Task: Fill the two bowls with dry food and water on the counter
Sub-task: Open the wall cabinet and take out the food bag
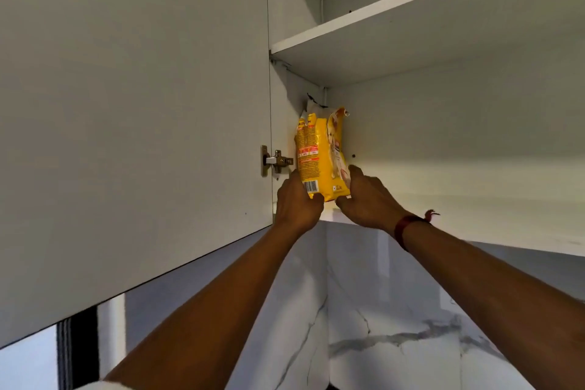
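The white wall cabinet (443, 142) stands with its door (133, 104) swung wide to the left, a marble-veined wall (364, 310) below it. Both arms reach up into the lower shelf (474, 225). There the yellow dry food bag (319, 149) stands upright in the left corner, the left hand (299, 203) and right hand (364, 199) clamped on its bottom corners. A red band (403, 228) circles the right wrist.
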